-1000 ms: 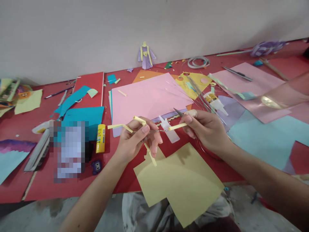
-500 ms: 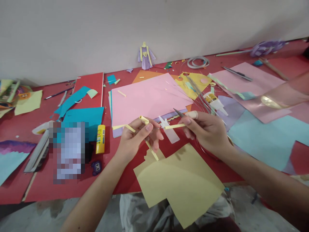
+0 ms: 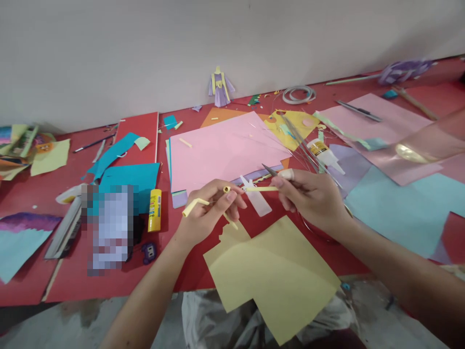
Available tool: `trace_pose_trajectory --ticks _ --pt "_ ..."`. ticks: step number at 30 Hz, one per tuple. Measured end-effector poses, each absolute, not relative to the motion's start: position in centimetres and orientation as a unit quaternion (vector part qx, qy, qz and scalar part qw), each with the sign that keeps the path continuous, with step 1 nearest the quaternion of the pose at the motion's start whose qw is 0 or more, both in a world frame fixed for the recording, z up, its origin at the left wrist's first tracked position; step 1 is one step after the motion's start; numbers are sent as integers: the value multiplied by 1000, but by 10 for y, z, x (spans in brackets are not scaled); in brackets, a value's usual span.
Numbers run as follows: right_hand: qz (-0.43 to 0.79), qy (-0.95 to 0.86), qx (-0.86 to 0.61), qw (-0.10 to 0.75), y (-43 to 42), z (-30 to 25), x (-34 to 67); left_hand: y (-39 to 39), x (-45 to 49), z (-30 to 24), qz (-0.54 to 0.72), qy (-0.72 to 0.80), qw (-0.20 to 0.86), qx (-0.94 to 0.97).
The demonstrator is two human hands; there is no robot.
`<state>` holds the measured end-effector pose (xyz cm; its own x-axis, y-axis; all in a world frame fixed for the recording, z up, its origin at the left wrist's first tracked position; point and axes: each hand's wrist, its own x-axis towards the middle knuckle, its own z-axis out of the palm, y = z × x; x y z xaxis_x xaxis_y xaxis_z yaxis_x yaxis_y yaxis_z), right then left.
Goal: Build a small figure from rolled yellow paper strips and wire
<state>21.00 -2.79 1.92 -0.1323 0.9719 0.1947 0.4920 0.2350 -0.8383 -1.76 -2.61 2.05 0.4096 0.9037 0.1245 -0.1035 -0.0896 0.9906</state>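
Note:
My left hand [image 3: 209,211] is closed, thumb against fingers, on a thin wire piece with rolled yellow paper tubes [image 3: 195,206] on it. One tube [image 3: 226,189] shows its open end above the thumb; another hangs below the fingers. My right hand [image 3: 310,196] pinches a slim yellow paper tube [image 3: 262,189] pointing left, its end close to the left fingertips. A pointed metal blade [image 3: 269,169] also juts from the right hand, its other end mostly hidden behind the palm. White wrapping [image 3: 286,175] covers one right fingertip. Beneath the hands lies a yellow-tan paper sheet [image 3: 272,266], overhanging the table edge.
A white plastic bottle [image 3: 258,201] lies just behind the hands. Pink paper [image 3: 221,150] spreads beyond it, and a glue bottle [image 3: 325,154] lies to the right. On the left are a yellow glue stick [image 3: 154,210] and blue paper [image 3: 141,182]. A paper doll [image 3: 219,88] leans on the wall.
My left hand has turned the wire piece slightly, so its outer tube tilts down-left and another shows its open end. The right hand keeps its hold; the view has shifted slightly.

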Motion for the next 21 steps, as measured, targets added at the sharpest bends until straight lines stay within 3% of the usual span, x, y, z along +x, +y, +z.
trace_pose_trajectory --ticks 11,21 --pt "501 -634 -502 309 -20 24 213 -27 -24 16 386 330 508 696" --pt "481 -613 -474 409 -24 24 211 -24 -25 15 418 281 605 617"
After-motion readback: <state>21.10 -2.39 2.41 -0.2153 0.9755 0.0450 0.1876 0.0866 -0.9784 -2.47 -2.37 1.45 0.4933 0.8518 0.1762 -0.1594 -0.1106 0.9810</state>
